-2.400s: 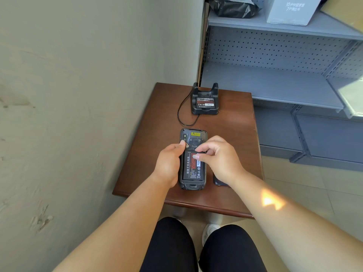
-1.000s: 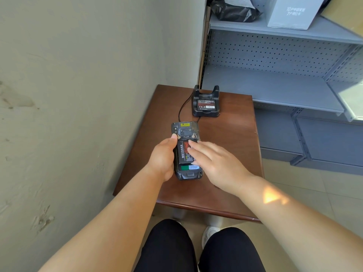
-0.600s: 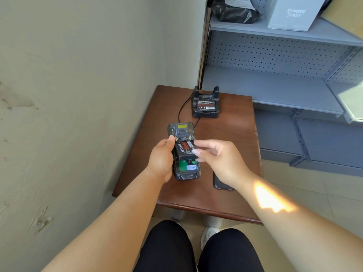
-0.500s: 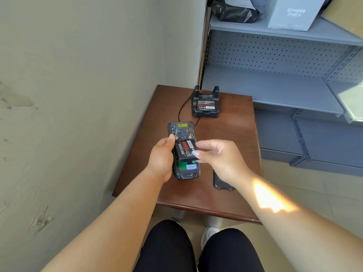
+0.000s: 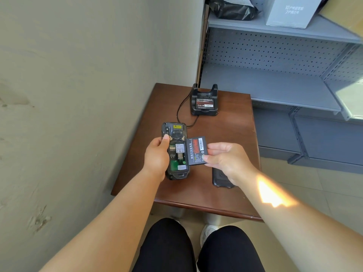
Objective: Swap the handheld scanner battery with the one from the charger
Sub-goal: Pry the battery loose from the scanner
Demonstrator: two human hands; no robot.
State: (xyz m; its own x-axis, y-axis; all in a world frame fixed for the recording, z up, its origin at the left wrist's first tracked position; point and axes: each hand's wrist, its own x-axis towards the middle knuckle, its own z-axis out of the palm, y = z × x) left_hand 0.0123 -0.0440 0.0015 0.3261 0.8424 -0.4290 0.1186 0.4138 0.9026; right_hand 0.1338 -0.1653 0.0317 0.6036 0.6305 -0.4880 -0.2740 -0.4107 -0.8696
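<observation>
Left hand [image 5: 157, 158] wrapped around the scanner [image 5: 175, 152], its back open, right hand [image 5: 225, 160] pinching the battery [image 5: 196, 151] just beside the scanner, above the brown table [image 5: 225, 130], another battery [image 5: 204, 103] sitting in the charger [image 5: 204, 101] farther back

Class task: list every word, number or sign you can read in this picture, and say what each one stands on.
"10" and "7P", with unreadable characters: white box.
Yellow warning sign, wording unreadable: scanner.
Red label and white characters, too blurred: battery in right hand.
Label too small: battery in charger.
</observation>
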